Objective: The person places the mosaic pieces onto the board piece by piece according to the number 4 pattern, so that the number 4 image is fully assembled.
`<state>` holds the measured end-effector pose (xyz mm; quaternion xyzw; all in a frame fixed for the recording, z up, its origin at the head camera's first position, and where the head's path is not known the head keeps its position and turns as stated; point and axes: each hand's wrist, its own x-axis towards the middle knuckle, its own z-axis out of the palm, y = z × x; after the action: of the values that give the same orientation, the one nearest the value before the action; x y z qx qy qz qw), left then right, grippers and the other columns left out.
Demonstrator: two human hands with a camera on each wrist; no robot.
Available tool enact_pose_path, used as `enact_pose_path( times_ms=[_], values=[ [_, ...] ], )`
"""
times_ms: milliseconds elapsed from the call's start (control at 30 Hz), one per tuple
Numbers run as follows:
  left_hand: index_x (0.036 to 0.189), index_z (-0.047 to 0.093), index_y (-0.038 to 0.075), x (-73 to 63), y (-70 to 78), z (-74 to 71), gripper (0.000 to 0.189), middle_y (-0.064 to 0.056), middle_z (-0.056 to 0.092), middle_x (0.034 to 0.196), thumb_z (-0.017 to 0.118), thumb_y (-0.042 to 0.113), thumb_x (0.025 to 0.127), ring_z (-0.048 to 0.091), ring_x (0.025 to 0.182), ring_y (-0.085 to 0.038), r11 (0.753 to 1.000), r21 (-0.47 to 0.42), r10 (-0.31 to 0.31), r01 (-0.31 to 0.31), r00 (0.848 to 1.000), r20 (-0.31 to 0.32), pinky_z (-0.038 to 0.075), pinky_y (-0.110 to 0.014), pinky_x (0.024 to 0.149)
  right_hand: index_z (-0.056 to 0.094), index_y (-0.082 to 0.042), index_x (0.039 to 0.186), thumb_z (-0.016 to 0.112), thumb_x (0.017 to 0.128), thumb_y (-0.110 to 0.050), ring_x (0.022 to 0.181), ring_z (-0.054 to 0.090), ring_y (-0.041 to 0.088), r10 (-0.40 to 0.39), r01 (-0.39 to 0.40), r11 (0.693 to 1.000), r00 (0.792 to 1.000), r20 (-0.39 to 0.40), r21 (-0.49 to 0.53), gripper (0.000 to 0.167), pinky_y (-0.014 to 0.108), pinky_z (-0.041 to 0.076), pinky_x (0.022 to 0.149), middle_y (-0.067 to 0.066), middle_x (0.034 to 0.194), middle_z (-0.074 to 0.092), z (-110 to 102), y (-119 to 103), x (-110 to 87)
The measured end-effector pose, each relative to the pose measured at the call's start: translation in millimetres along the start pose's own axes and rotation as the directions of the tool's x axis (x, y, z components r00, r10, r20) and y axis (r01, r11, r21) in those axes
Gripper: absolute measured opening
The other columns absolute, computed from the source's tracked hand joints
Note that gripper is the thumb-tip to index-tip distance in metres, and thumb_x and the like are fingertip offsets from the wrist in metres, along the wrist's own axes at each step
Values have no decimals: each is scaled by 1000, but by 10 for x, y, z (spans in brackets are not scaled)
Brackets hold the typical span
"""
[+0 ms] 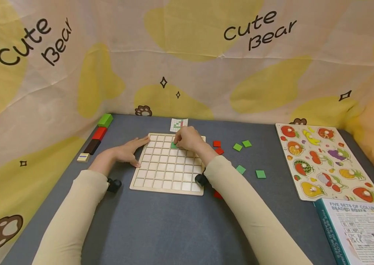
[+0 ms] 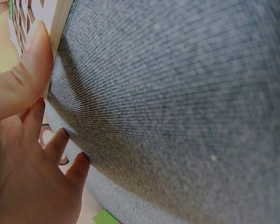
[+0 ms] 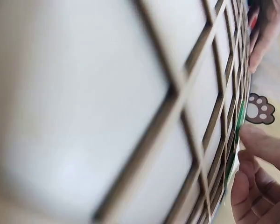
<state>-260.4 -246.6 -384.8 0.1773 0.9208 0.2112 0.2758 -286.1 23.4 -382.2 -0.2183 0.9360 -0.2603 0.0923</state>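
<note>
A pale wooden grid board (image 1: 159, 175) with square cells lies flat on the grey table. My left hand (image 1: 126, 151) rests at its left edge with fingers spread; in the left wrist view the thumb (image 2: 36, 60) touches the board's rim. Over the board's far part, my right hand (image 1: 189, 140) has curled fingers and pinches a green square tile (image 1: 174, 145) at a cell near the back row. The right wrist view shows the thumb against the tile's green edge (image 3: 240, 119); part of the tile is hidden by the fingers. A small pattern card (image 1: 175, 125) lies behind the board.
Loose green tiles (image 1: 261, 174) and red tiles (image 1: 217, 143) lie right of the board. A fruit puzzle board (image 1: 291, 175) and a box (image 1: 356, 228) sit at far right. Green (image 1: 105, 120), red (image 1: 99, 133) and dark blocks (image 1: 92, 146) line the left edge, with a small pale block (image 1: 83, 158).
</note>
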Motion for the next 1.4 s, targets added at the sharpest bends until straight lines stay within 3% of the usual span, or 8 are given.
enact_pose_path(
  times_ms=[167, 367, 467, 633, 800, 933, 1167, 1400],
  values=[
    [160, 8, 12, 5, 8, -7, 108, -16, 0, 169, 76, 4, 76, -8, 153, -48, 1000, 5, 13, -13, 1000, 5, 3, -71, 119, 76, -11, 106, 68, 90, -8, 103, 64, 26, -10, 10, 1000, 1000, 26, 1, 18, 40, 55, 89, 10, 110, 71, -257, 211, -71],
    [160, 8, 14, -8, -4, -17, 108, -16, 1, 169, 76, 5, 76, -8, 153, -47, 1000, 9, -11, 11, 1000, -1, 2, -72, 118, 73, 0, 110, 68, 86, 0, 101, 65, 33, -44, 43, 999, 998, 37, 28, 25, 40, 54, 85, 21, 107, 71, -777, 863, -257],
    [160, 9, 14, -26, -19, -20, 109, -16, 1, 168, 77, 6, 76, -7, 153, -47, 1000, 10, -15, 15, 1000, -7, 2, -72, 118, 70, 3, 111, 68, 86, 0, 97, 64, 31, 12, -19, 998, 995, 103, 64, 26, 35, 53, 81, 22, 108, 71, -980, 1161, -404],
    [160, 9, 12, -33, -63, -5, 108, -16, 1, 169, 76, 6, 76, -7, 153, -47, 1000, 14, -5, 5, 1000, -14, 2, -72, 118, 70, 3, 111, 76, 81, -2, 97, 60, 26, 67, -94, 991, 964, 256, 95, 31, 26, 49, 77, 21, 107, 68, -1140, 1458, -612],
    [160, 8, 12, -42, -75, 1, 108, -16, 1, 169, 76, 5, 76, -7, 153, -47, 1000, 13, 2, -2, 1000, -16, 2, -72, 118, 68, 1, 116, 78, 79, 0, 111, 53, 34, 29, -68, 992, 941, 337, 106, 38, 27, 49, 80, 23, 119, 61, -1141, 1570, -714],
    [160, 8, 12, -34, -69, 5, 108, -16, 1, 169, 75, 4, 76, -7, 153, -47, 1000, 10, 1, -1, 1000, -15, 2, -72, 118, 68, -2, 114, 77, 80, -1, 108, 49, 33, 4, -36, 996, 940, 342, 86, 35, 31, 46, 82, 21, 117, 59, -1092, 1597, -729],
    [160, 8, 12, -24, -41, 9, 107, -17, 1, 168, 74, 6, 76, -7, 153, -46, 1000, 2, 3, -3, 1000, -11, 1, -71, 119, 65, -5, 94, 81, 79, -9, 83, 51, 21, 48, -38, 998, 963, 264, -43, 22, 29, 44, 72, 10, 92, 61, -1060, 1562, -705],
    [160, 8, 12, -4, -34, 8, 109, -16, 0, 169, 76, 2, 76, -8, 153, -47, 1000, 11, 7, -7, 1000, -12, 3, -71, 118, 64, -1, 84, 75, 84, -6, 68, 53, 17, 8, -10, 1000, 992, 122, 19, 12, 28, 43, 62, 12, 84, 66, -1020, 1379, -650]
  ],
)
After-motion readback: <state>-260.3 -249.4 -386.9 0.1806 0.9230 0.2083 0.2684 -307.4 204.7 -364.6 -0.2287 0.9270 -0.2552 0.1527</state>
